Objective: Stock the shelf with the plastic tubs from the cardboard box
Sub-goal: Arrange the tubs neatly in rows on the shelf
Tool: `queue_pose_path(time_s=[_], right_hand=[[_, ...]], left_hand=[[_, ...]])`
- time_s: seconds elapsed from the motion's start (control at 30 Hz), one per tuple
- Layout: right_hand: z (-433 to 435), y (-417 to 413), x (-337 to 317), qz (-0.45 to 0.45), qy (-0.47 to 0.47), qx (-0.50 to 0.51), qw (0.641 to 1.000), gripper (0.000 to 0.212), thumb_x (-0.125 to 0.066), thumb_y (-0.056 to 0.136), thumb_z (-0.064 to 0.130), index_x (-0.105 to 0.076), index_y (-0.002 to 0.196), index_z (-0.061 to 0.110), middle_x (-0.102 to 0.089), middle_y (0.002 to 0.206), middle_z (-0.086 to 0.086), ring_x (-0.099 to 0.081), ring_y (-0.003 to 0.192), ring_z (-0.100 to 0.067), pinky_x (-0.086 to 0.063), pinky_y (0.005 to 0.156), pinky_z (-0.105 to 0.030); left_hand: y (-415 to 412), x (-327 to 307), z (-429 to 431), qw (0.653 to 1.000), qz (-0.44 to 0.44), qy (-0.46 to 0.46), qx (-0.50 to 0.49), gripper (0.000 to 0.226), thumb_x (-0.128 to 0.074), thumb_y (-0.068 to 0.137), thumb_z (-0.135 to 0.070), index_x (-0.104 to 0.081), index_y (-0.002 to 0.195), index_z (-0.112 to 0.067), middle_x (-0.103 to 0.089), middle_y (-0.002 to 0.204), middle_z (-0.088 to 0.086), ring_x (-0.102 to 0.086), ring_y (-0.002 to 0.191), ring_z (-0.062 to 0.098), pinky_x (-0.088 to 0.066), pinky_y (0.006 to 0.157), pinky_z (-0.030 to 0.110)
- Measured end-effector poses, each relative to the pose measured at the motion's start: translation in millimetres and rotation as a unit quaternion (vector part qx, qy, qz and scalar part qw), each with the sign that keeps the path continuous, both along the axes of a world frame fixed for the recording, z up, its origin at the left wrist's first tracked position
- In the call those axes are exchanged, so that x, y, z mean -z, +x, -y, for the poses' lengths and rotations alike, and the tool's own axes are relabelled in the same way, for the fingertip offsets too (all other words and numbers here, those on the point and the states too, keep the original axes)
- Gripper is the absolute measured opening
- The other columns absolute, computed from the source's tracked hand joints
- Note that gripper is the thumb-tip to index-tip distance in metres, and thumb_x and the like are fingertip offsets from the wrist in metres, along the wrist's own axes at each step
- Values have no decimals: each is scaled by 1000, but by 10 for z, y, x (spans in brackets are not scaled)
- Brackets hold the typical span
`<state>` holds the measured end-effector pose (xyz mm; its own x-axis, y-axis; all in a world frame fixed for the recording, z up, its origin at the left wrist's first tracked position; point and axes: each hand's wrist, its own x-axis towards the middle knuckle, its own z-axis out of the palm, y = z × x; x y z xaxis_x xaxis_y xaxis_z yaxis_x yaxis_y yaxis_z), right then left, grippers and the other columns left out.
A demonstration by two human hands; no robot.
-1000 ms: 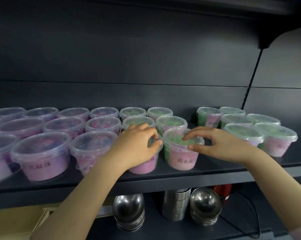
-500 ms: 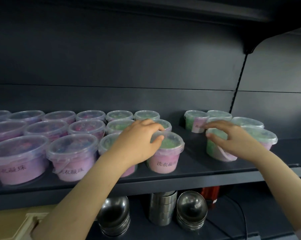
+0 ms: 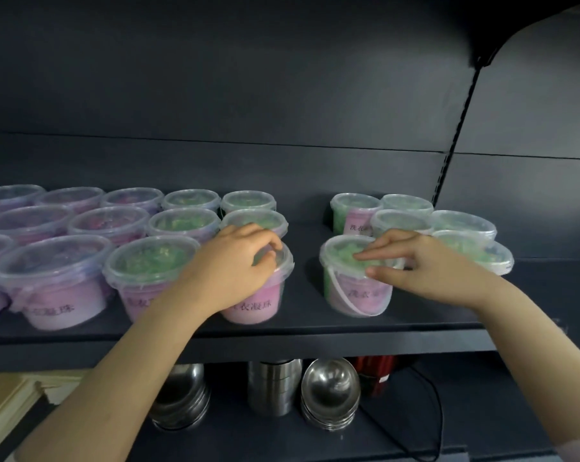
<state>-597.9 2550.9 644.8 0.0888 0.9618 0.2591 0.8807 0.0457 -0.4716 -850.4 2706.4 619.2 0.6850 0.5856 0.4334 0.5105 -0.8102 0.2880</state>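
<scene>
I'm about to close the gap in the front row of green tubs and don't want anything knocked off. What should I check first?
1. Left hand on its front tub: ok, fingers over the lid.
2. Right hand on the green tub: ok, fingertips on lid.
3. Bare shelf between the two tubs: ok.
4. Both tubs upright: ok.
5. Tubs back from the shelf's front edge: ok, though near it.
6. Lids snapped shut: cannot tell.
</scene>
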Motion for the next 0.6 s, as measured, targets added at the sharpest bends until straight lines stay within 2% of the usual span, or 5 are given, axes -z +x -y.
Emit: queue_pose_path(time_s=[0.2,0.4,0.5,0.6], right_hand=[[-106,-214,5,-4,3,-71,997,27,-70,88,28,-72,115,32,-63,116,17,-53,112,7,-33,89,-2],[-126,-222,-9,-14,-9,-68,998,27,-70,88,30,-72,115,34,-62,116,17,-52,112,7,-33,93,-3],[-118,-232,-10,-8,-13,-65,998,28,-70,88,32,-71,115,37,-61,116,18,-51,113,7,-34,96,-6],[-122,-206,-81,-29,-32,-72,996,31,-71,86,34,-69,116,40,-63,113,21,-54,106,8,-38,88,-5]], left_hand=[[22,-5,27,1000,0,-5,-13,25,-43,92,-33,-58,111,-40,-52,123,-24,-43,118,12,-37,101,38],[29,11,10,1000,2,-2,-16,22,-42,93,-35,-56,108,-43,-47,115,-30,-41,113,7,-36,94,32],[28,20,4,1000,-1,-2,-14,22,-42,92,-36,-55,107,-45,-49,120,-29,-39,111,6,-37,95,33],[24,-59,-62,999,-15,-42,5,19,-48,91,-36,-57,106,-45,-52,118,-27,-45,109,2,-39,91,26]])
